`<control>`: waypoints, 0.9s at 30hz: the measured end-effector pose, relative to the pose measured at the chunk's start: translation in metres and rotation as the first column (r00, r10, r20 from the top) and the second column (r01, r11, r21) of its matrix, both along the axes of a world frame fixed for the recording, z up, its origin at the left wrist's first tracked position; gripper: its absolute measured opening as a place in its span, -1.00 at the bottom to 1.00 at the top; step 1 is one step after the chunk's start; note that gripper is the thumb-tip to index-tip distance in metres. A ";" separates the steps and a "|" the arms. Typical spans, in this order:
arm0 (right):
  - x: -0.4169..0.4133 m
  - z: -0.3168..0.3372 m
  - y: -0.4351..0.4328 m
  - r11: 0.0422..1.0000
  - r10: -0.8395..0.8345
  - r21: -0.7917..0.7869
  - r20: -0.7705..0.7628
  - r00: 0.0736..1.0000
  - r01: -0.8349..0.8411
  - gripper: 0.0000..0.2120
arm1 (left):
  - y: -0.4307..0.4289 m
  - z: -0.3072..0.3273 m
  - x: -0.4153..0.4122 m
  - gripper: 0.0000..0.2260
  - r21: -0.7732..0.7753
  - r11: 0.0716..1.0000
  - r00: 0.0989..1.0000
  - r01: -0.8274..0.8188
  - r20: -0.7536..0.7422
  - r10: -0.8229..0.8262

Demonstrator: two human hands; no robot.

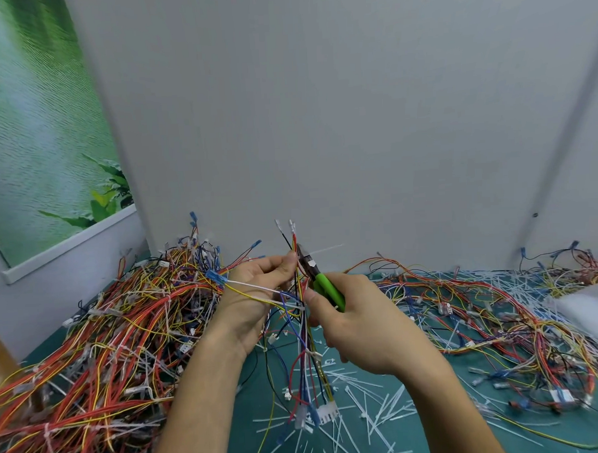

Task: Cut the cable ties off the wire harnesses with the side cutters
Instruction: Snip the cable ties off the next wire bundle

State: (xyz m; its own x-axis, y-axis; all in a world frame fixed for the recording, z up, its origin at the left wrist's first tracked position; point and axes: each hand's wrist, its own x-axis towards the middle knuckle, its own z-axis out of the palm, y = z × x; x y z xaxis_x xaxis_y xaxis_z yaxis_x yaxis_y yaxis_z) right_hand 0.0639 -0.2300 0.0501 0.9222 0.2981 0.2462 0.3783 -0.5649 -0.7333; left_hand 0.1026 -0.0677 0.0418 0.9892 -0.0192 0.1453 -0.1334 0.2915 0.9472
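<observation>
Wall: pale grey, behind the grip.
Table: teal top, under and around the grip.
Left heap: tied wire harnesses, mostly red, orange and yellow, piled to the left of the grip.
Right spread: looser harnesses, lying flatter to the right of the grip.
Cut ties: white strips scattered on the table below the grip.
Held harness: upright at the grip; its ends stick up above the fingers, and its white connector hangs below.
Left hand: thumb and fingers pinch the held harness near its top.
Right hand: fingers curled round the green handles.
Side cutters: head at the harness, just beside the left fingertips; jaw gap cannot be told.
Cable tie: white tail pointing right from the cutter head.
</observation>
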 end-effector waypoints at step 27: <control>0.002 0.000 -0.003 0.999 0.009 -0.034 -0.025 1.000 -0.010 -0.67 | 0.006 -0.009 0.007 -0.81 0.102 0.993 0.997 -0.056 0.065 0.050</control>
